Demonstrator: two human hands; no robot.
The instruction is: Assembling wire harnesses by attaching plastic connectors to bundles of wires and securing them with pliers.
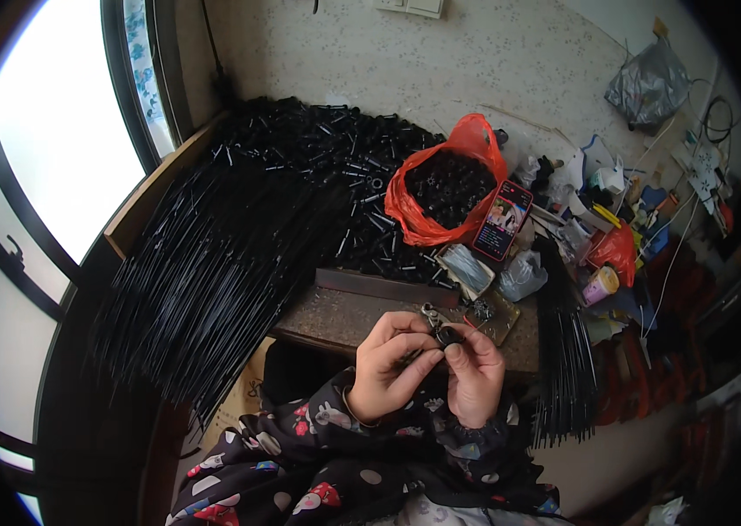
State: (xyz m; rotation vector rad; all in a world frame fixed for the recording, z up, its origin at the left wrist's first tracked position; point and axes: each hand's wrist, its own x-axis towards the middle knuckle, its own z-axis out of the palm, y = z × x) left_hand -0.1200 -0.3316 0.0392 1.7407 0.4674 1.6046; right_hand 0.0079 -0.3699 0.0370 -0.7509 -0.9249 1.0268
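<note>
Head view: a brown worktop [335, 321] stretches across the middle of the frame, most of its surface covered. A broad spread of long, thin black rods [204, 263] lies over its left side, their ends hanging past the edge toward the lower left. Behind them, from upper left to upper centre, is a heap of short black parts [326, 145]. A smaller bunch of black rods [563, 359] hangs at the right of centre. Just right of the heap's middle stands a red plastic bag [475, 138], its mouth wide and filled with dark parts. At lower centre, the left hand [385, 364] and right hand [475, 377] meet over the front edge. A dark straight bar [388, 286] lies behind them, and a phone with a lit screen [503, 221] leans beside the red bag. Near it are a small tray of thin pins [468, 269] and a clear plastic bag [524, 275]. Smallest is a black piece [450, 336] at the centre of the lower half, held between both hands: each grip is pinched on it, thumb against fingers, though the fingers partly hide it.
</note>
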